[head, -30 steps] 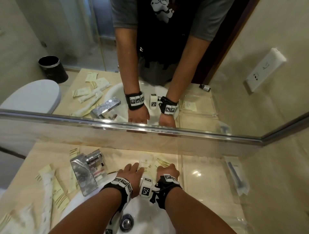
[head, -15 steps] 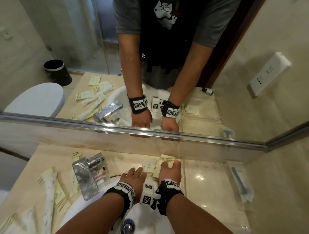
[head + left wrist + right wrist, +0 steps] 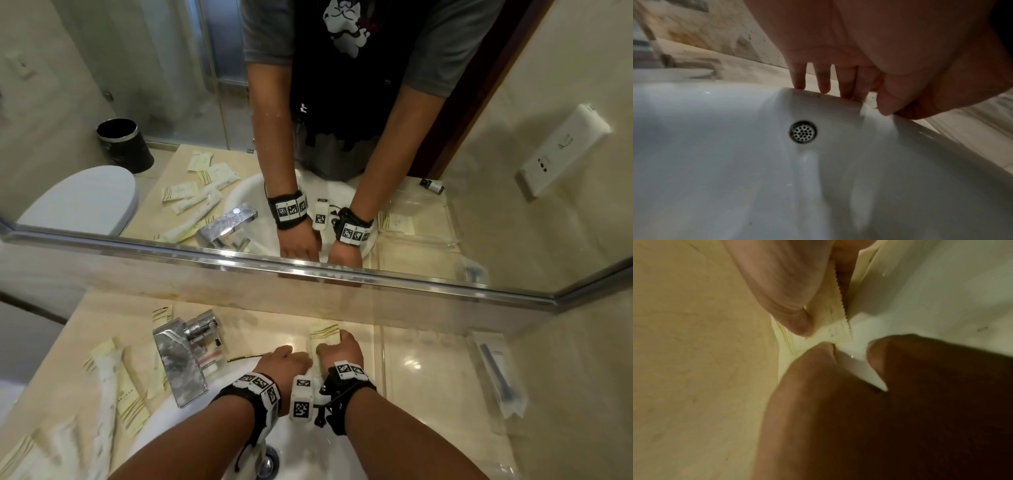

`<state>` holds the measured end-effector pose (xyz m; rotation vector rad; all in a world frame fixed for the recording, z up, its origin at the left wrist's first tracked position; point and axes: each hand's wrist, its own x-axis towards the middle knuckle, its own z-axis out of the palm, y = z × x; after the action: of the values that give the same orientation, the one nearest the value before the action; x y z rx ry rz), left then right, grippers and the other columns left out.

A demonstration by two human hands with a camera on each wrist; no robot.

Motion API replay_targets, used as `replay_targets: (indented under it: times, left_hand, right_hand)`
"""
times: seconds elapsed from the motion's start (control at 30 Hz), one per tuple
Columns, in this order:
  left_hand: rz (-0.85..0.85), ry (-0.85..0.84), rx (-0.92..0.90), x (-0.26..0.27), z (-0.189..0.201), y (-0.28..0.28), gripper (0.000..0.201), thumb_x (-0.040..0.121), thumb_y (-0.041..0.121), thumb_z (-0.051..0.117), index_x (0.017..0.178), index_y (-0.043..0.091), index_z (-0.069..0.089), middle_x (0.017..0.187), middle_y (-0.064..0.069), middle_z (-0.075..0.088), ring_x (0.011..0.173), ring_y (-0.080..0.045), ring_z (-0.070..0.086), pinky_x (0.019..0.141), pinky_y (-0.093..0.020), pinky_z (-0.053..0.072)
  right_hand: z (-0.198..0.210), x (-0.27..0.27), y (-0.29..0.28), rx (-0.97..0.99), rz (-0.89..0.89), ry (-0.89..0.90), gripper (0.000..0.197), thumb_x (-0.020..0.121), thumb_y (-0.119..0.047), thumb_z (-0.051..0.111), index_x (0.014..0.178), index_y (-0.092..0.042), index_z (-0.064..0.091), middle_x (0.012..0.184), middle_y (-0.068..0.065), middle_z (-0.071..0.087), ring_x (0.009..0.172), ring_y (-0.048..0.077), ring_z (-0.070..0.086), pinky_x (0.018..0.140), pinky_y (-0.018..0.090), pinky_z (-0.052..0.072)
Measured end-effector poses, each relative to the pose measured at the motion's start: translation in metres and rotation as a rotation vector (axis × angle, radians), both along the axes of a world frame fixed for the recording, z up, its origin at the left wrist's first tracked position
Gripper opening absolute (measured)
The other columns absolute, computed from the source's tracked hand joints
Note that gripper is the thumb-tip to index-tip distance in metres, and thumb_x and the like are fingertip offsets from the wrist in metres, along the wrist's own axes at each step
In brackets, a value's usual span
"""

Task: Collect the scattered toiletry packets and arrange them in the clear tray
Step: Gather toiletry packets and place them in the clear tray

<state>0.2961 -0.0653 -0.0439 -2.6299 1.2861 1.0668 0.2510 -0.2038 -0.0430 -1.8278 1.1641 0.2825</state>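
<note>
**Packet in your right hand, tray just to its right**

Your right hand (image 3: 337,353) pinches a cream packet (image 3: 833,324) between thumb and fingertips at the back rim of the white basin (image 3: 735,162), the packet's long axis running away from you toward the mirror (image 3: 376,171). The clear tray (image 3: 442,377) lies on the counter just right of the basin, nearer this hand than the other. Your left hand (image 3: 284,365) rests beside it on the same rim, fingers (image 3: 823,81) straight and slightly apart, holding nothing. More packets (image 3: 126,387) lie scattered left of the basin, beyond the chrome faucet (image 3: 185,356); a bagged dark item (image 3: 496,373) sits right of the tray. Judged from here, nothing blocks the short carry rightward, though the tray's raised edge must be cleared and the rim looks wet
</note>
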Motion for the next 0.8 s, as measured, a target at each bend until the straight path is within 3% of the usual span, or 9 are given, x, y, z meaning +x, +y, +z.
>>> replay_targets:
  times: [0.1, 0.17, 0.23, 0.3, 0.37, 0.5, 0.57, 0.7, 0.8]
  left_hand:
    - [0.128, -0.043, -0.078, 0.000, 0.013, 0.001, 0.037, 0.085, 0.033, 0.053, 0.122, 0.026, 0.054, 0.123, -0.002, 0.059, 0.120, -0.027, 0.049, 0.094, -0.039, 0.046]
    - [0.343, -0.095, -0.172, 0.006, 0.024, 0.002, 0.031, 0.089, 0.033, 0.049, 0.119, 0.024, 0.053, 0.118, -0.003, 0.059, 0.108, -0.025, 0.058, 0.087, -0.035, 0.050]
    - [0.519, -0.106, -0.231, 0.015, 0.032, 0.005, 0.041, 0.090, 0.040, 0.053, 0.127, 0.023, 0.045, 0.125, -0.001, 0.053, 0.103, -0.024, 0.061, 0.085, -0.034, 0.051]
    - [0.578, -0.080, -0.241, 0.023, 0.033, 0.009, 0.064, 0.086, 0.046, 0.061, 0.139, 0.025, 0.034, 0.135, -0.001, 0.044, 0.109, -0.024, 0.061, 0.086, -0.035, 0.051]
    - [0.536, -0.059, -0.223, 0.027, 0.030, 0.009, 0.073, 0.083, 0.046, 0.064, 0.144, 0.031, 0.027, 0.139, -0.001, 0.041, 0.111, -0.026, 0.061, 0.088, -0.035, 0.052]
    - [0.424, -0.049, -0.159, 0.028, 0.023, 0.004, 0.038, 0.089, 0.040, 0.057, 0.125, 0.029, 0.052, 0.126, -0.002, 0.051, 0.101, -0.025, 0.062, 0.079, -0.032, 0.053]
    - [0.416, -0.044, -0.133, 0.026, 0.020, 0.001, 0.031, 0.091, 0.038, 0.055, 0.119, 0.025, 0.053, 0.121, -0.004, 0.054, 0.100, -0.026, 0.061, 0.079, -0.033, 0.052]
    - [0.406, -0.040, -0.191, 0.022, 0.021, -0.006, 0.037, 0.087, 0.039, 0.060, 0.117, 0.021, 0.050, 0.113, -0.003, 0.057, 0.095, -0.026, 0.062, 0.079, -0.033, 0.051]
    - [0.308, -0.093, -0.206, 0.020, 0.020, -0.012, 0.040, 0.090, 0.038, 0.058, 0.123, 0.019, 0.048, 0.117, -0.004, 0.059, 0.099, -0.025, 0.062, 0.078, -0.032, 0.049]
  right_hand:
    - [0.004, -0.003, 0.001, -0.024, 0.069, -0.059, 0.027, 0.082, -0.024, 0.057, 0.108, -0.022, 0.066, 0.090, -0.006, 0.068, 0.078, 0.014, 0.064, 0.078, 0.031, 0.056]
    - [0.010, -0.002, 0.001, -0.207, 0.273, -0.076, 0.029, 0.083, -0.029, 0.052, 0.110, -0.028, 0.064, 0.099, -0.006, 0.066, 0.087, 0.015, 0.062, 0.080, 0.033, 0.054]
    - [0.015, -0.001, 0.000, -0.472, 0.531, -0.069, 0.034, 0.085, -0.030, 0.053, 0.118, -0.032, 0.060, 0.113, -0.006, 0.061, 0.103, 0.019, 0.056, 0.085, 0.034, 0.050]
    - [0.019, -0.002, 0.001, -0.632, 0.742, -0.098, 0.035, 0.087, -0.031, 0.055, 0.123, -0.033, 0.058, 0.120, -0.005, 0.058, 0.111, 0.021, 0.052, 0.089, 0.036, 0.047]
    - [0.019, -0.006, 0.002, -0.673, 0.850, -0.096, 0.040, 0.086, -0.032, 0.058, 0.126, -0.033, 0.056, 0.120, -0.002, 0.058, 0.112, 0.023, 0.052, 0.090, 0.038, 0.047]
    - [0.008, -0.021, -0.006, -0.596, 0.820, -0.005, 0.049, 0.084, -0.039, 0.056, 0.132, -0.035, 0.046, 0.121, 0.001, 0.052, 0.106, 0.025, 0.050, 0.083, 0.037, 0.048]
    - [0.006, -0.027, -0.012, -0.592, 0.783, 0.018, 0.044, 0.086, -0.040, 0.052, 0.129, -0.033, 0.047, 0.118, 0.001, 0.052, 0.100, 0.023, 0.051, 0.075, 0.034, 0.047]
    - [0.007, -0.025, -0.014, -0.527, 0.786, -0.016, 0.039, 0.090, -0.039, 0.049, 0.128, -0.031, 0.048, 0.118, 0.000, 0.049, 0.086, 0.023, 0.060, 0.068, 0.031, 0.047]
    - [0.005, -0.022, -0.010, -0.500, 0.794, -0.076, 0.041, 0.090, -0.037, 0.052, 0.131, -0.031, 0.049, 0.124, -0.001, 0.049, 0.091, 0.022, 0.061, 0.075, 0.032, 0.051]
